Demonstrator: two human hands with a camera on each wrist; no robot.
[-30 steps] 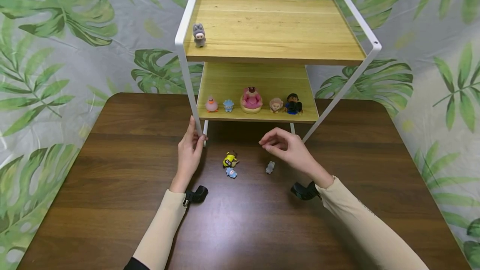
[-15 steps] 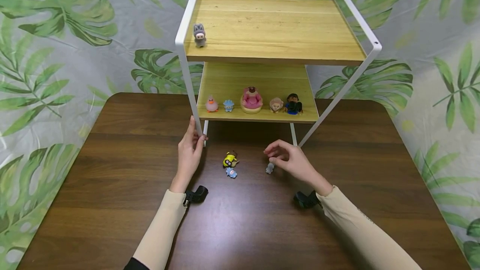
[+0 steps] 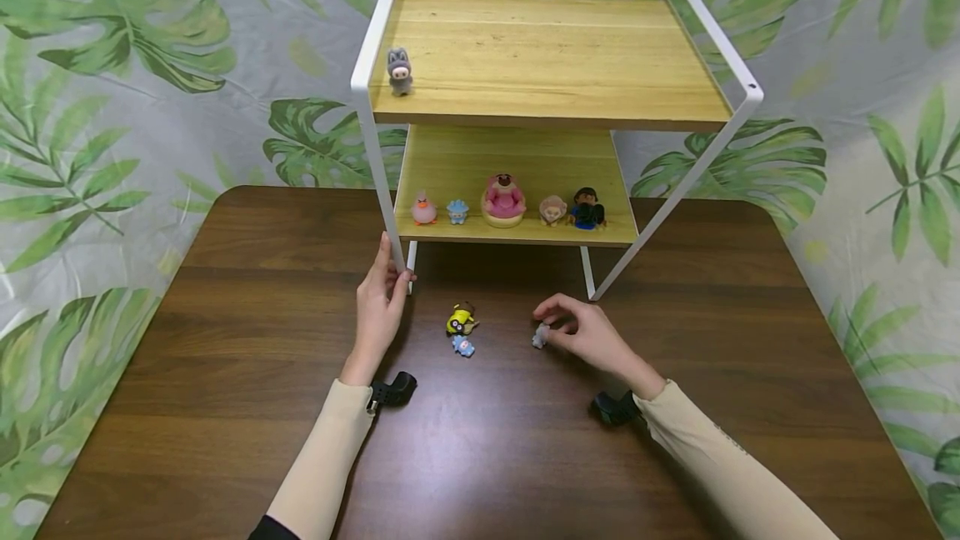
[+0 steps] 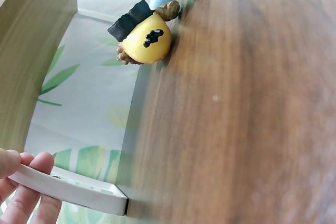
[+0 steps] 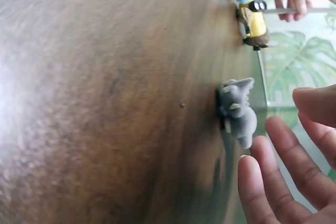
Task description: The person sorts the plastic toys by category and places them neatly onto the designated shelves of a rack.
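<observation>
My left hand (image 3: 378,307) grips the white metal leg (image 3: 382,173) at the left of the shelf rack, thumb on one side and fingers on the other in the left wrist view. My right hand (image 3: 592,340) hovers low over the table at a small grey plush-like figurine (image 3: 539,336). In the right wrist view its fingers are loosely bent beside the grey figurine, not closed round it, the fingertips (image 5: 249,169) right at its end. That figurine lies on the table. Left of it, a yellow figurine with black goggles (image 3: 459,321) lies against a light blue figurine (image 3: 463,346).
The two-tier rack has a wooden top shelf (image 3: 540,57) bearing a grey bunny-hooded figurine (image 3: 400,72). On the lower shelf (image 3: 510,148) several figurines stand in a row, a pink bear (image 3: 503,200) in the middle. Brown wooden table (image 3: 480,457) beneath; leaf-patterned cloth behind.
My right hand has come down and slightly toward me, from above the grey figurine to right beside it. My left hand stays on the rack's leg.
</observation>
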